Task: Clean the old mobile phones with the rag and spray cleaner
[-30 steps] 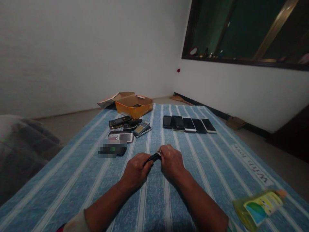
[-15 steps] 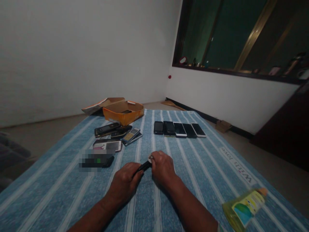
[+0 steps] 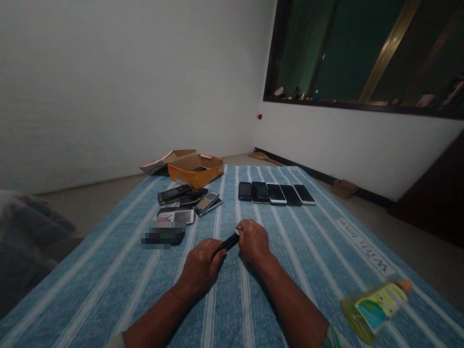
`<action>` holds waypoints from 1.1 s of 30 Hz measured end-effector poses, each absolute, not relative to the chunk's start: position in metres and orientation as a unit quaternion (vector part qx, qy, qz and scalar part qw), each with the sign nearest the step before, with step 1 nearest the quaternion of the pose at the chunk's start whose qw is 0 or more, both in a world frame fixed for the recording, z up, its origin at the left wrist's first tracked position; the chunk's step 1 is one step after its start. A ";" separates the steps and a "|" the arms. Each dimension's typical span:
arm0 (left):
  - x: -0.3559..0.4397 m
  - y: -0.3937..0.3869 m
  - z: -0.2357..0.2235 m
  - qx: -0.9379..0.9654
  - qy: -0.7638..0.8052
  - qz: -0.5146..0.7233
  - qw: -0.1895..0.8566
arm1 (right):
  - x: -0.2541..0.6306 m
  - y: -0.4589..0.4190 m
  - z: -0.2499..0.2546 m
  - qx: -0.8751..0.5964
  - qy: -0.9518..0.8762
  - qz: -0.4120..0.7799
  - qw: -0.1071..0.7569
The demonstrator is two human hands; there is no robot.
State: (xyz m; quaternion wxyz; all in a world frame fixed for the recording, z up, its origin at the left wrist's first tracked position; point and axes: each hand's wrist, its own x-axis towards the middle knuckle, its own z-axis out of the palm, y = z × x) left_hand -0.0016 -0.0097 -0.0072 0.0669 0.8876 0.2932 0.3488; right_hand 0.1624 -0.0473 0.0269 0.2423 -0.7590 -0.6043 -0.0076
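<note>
A slim black phone (image 3: pixel 229 241), seen nearly edge-on, is held over the striped cloth in front of me. My left hand (image 3: pixel 203 263) is closed on its near left end, thumb on top. At the far right end my right hand (image 3: pixel 254 243) is closed, with a small whitish cloth-like piece (image 3: pixel 238 229) pinched at its fingertips against the phone. The fingers under the phone are hidden. Left of my hands lie several older phones (image 3: pixel 207 202) in a loose group, one partly blurred out. Beyond my right hand, several phones (image 3: pixel 277 194) are lined up in a row.
An open orange cardboard box (image 3: pixel 195 178) stands at the back left with something dark inside. A bottle of yellow liquid (image 3: pixel 375 309) lies at the front right of the blue striped cloth (image 3: pixel 290 270). Grey fabric (image 3: pixel 29 237) shows at the left edge.
The camera view has turned slightly left, so everything sits further right in the picture. Both hands keep hold at the phone, with little visible change in grip.
</note>
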 end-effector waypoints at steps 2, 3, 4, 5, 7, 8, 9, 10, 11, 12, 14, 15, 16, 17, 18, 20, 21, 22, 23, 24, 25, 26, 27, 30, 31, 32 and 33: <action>-0.001 -0.010 -0.007 0.887 0.294 0.349 0.068 | 0.167 -0.047 0.026 -0.763 -0.598 -0.011 0.245; -0.001 -0.010 -0.007 0.887 0.295 0.350 0.069 | 0.170 -0.047 0.025 -0.768 -0.591 -0.013 0.246; -0.002 -0.010 -0.007 0.886 0.295 0.349 0.071 | 0.173 -0.047 0.024 -0.773 -0.584 -0.016 0.247; -0.002 -0.010 -0.008 0.886 0.296 0.349 0.073 | 0.176 -0.048 0.023 -0.776 -0.578 -0.018 0.251; -0.003 -0.010 -0.008 0.886 0.296 0.347 0.077 | 0.179 -0.051 0.021 -0.767 -0.584 -0.019 0.267; -0.003 -0.010 -0.008 0.887 0.297 0.346 0.080 | 0.178 -0.052 0.020 -0.753 -0.596 -0.018 0.278; -0.003 -0.010 -0.009 0.887 0.298 0.344 0.082 | 0.176 -0.054 0.019 -0.735 -0.614 -0.017 0.288; -0.004 -0.011 -0.009 0.887 0.299 0.342 0.084 | 0.172 -0.055 0.018 -0.718 -0.631 -0.016 0.293; -0.004 -0.011 -0.009 0.887 0.299 0.340 0.086 | 0.169 -0.056 0.017 -0.706 -0.645 -0.014 0.291; -0.004 -0.012 -0.009 0.888 0.300 0.338 0.087 | 0.165 -0.057 0.016 -0.699 -0.656 -0.013 0.284; -0.003 -0.013 -0.008 0.890 0.301 0.333 0.084 | 0.161 -0.058 0.016 -0.701 -0.662 -0.011 0.263; -0.003 -0.014 -0.007 0.891 0.301 0.329 0.081 | 0.161 -0.058 0.016 -0.707 -0.659 -0.012 0.256; -0.002 -0.014 -0.007 0.893 0.302 0.326 0.078 | 0.162 -0.058 0.016 -0.713 -0.654 -0.013 0.252; -0.002 -0.015 -0.007 0.893 0.303 0.324 0.076 | 0.164 -0.057 0.016 -0.719 -0.648 -0.015 0.251; -0.001 -0.015 -0.006 0.893 0.305 0.323 0.074 | 0.166 -0.056 0.017 -0.724 -0.642 -0.016 0.252; 0.000 -0.016 -0.007 0.891 0.308 0.325 0.073 | 0.170 -0.056 0.018 -0.736 -0.628 -0.021 0.253; 0.000 -0.016 -0.007 0.891 0.308 0.327 0.071 | 0.170 -0.056 0.019 -0.740 -0.622 -0.024 0.255; 0.000 -0.016 -0.007 0.890 0.308 0.328 0.069 | 0.170 -0.056 0.019 -0.742 -0.618 -0.026 0.258; 0.000 -0.016 -0.008 0.891 0.307 0.329 0.066 | 0.169 -0.057 0.019 -0.741 -0.618 -0.028 0.262; 0.000 -0.016 -0.008 0.891 0.306 0.328 0.064 | 0.168 -0.058 0.019 -0.735 -0.624 -0.028 0.265; 0.000 -0.016 -0.008 0.892 0.304 0.328 0.062 | 0.165 -0.059 0.019 -0.727 -0.633 -0.026 0.265; 0.000 -0.016 -0.008 0.893 0.302 0.327 0.060 | 0.163 -0.060 0.019 -0.719 -0.644 -0.023 0.261; 0.000 -0.016 -0.008 0.894 0.300 0.326 0.059 | 0.162 -0.060 0.018 -0.714 -0.651 -0.020 0.256; 0.000 -0.016 -0.008 0.896 0.300 0.321 0.055 | 0.161 -0.059 0.019 -0.728 -0.642 -0.017 0.241; 0.001 -0.016 -0.008 0.897 0.301 0.319 0.055 | 0.163 -0.058 0.019 -0.736 -0.633 -0.018 0.240; 0.001 -0.016 -0.009 0.897 0.301 0.318 0.055 | 0.165 -0.057 0.019 -0.743 -0.625 -0.021 0.240; 0.001 -0.016 -0.009 0.897 0.301 0.318 0.056 | 0.169 -0.056 0.019 -0.750 -0.616 -0.025 0.241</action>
